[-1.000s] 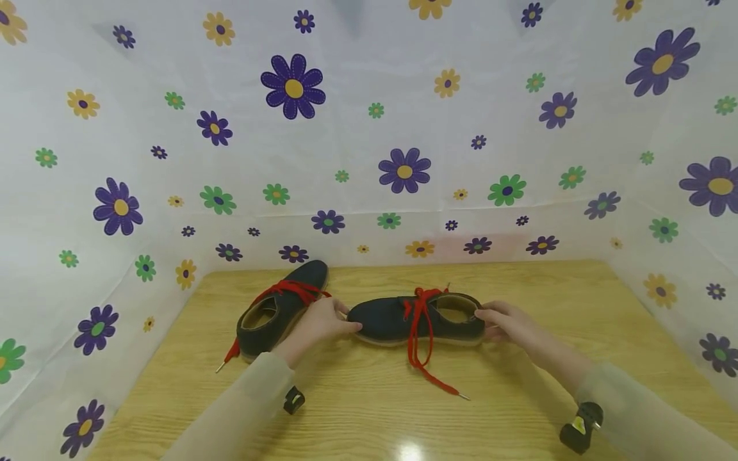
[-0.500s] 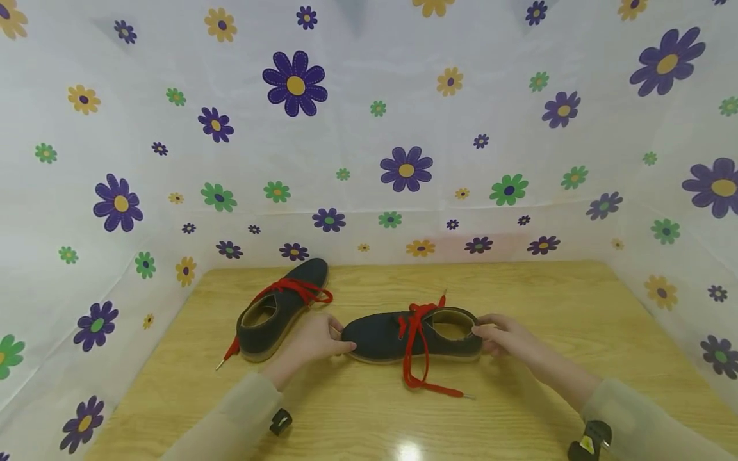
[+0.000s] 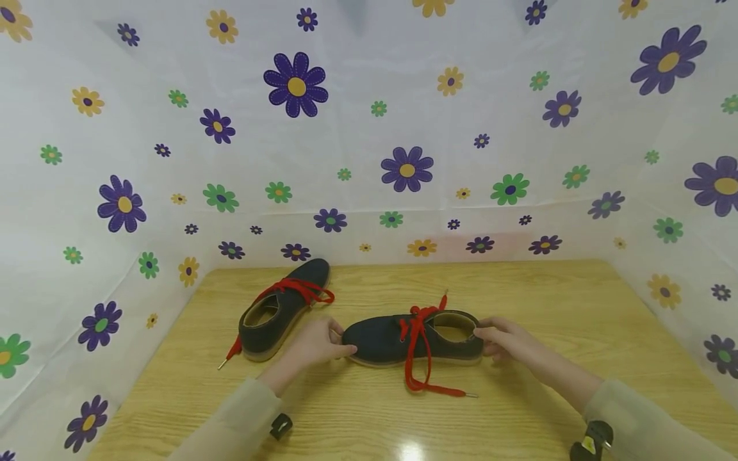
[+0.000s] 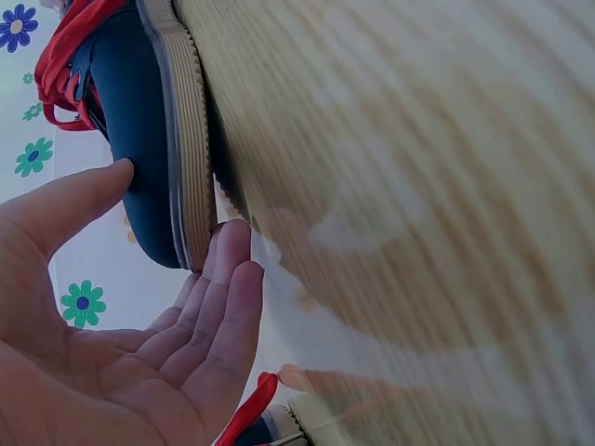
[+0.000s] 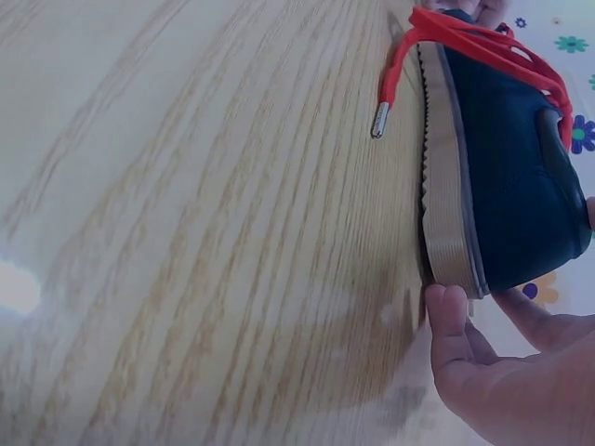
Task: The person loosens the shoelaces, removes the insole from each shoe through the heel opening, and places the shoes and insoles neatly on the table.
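Note:
A dark navy shoe [image 3: 375, 339] with a tan ribbed sole lies sideways on the wooden table, toe to the left. Its red lace [image 3: 416, 352] is tied, with a loop and a metal-tipped end hanging on the near side. My left hand [image 3: 314, 342] holds the toe, thumb on the upper and fingers by the sole edge, as the left wrist view shows. At the heel, my right hand [image 3: 510, 342] grips with the thumb at the collar and fingertips [image 5: 448, 302] at the sole's rear.
A second navy shoe [image 3: 273, 330] with a red lace stands at a slant to the left, beyond my left hand. Flower-printed white sheeting [image 3: 357, 141] encloses the wooden table [image 3: 519, 422] at the back and sides.
Both hands have brought the right-hand shoe toward me and slightly left, mostly in the first half second. It barely moves after that. The other shoe stays in place.

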Motion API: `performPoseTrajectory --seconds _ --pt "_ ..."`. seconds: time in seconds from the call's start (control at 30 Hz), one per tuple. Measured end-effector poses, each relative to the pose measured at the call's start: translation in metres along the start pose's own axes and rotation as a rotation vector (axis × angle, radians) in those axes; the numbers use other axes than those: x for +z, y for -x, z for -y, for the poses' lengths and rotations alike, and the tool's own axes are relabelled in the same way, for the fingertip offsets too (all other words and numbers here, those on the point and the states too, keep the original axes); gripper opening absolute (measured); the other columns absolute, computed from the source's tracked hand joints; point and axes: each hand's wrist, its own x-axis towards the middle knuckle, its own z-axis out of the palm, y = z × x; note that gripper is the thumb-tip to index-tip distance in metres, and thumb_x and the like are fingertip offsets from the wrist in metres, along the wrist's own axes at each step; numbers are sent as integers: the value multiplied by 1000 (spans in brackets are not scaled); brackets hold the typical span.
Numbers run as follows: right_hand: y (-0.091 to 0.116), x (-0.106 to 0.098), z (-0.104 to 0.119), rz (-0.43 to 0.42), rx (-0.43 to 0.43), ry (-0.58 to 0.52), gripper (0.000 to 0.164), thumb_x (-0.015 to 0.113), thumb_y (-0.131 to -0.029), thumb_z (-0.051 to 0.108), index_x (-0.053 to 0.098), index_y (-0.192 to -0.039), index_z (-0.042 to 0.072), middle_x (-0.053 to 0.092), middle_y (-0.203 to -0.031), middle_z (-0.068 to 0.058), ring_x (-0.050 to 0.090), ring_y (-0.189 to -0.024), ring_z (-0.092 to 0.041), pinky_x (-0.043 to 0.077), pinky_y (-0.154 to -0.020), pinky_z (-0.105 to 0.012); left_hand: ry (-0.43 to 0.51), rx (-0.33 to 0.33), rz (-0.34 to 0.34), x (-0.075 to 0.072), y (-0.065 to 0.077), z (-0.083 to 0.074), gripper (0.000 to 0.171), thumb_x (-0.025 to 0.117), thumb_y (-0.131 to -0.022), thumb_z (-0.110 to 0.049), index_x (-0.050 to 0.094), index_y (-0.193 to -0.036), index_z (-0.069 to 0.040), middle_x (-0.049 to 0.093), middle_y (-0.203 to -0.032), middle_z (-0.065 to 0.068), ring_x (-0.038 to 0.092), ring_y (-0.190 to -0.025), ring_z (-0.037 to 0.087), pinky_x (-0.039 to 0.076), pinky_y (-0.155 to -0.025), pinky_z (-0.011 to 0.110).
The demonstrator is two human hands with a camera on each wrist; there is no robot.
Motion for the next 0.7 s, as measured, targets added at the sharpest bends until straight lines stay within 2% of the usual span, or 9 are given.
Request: performPoseTrajectory --seconds 0.2,0.37,0.53,0.7 --pt "0 1 -1 4 6 -15 68 53 -106 34 39 -154 -12 65 -136 -29 71 -114 -27 60 -93 -35 5 -7 -12 4 2 2 42 89 -85 -25 66 -109 1 72 -88 6 65 -77 16 54 -73 33" --pt "-1 1 -3 6 -4 -14 67 53 -106 33 40 -153 -13 67 -128 -23 70 -107 -22 59 -91 -33 -9 25 -42 7 1 5 44 90 -85 -25 69 -115 -2 75 -98 7 68 -86 18 58 -81 38" --pt "-3 2 -5 16 -26 -26 66 53 -105 31 41 -152 -14 68 -118 -17 68 -102 -18 60 -94 -35 84 40 -41 11 -3 9 47 89 -85 -16 67 -123 -1 74 -116 15 73 -104 29 59 -94 47" --pt "-2 0 -5 29 -32 -34 69 53 -105 32 38 -153 -16 68 -124 -21 69 -106 -20 60 -99 -38 190 22 -28 14 -7 11 47 88 -85 -10 65 -125 2 72 -121 19 72 -112 35 58 -98 49"
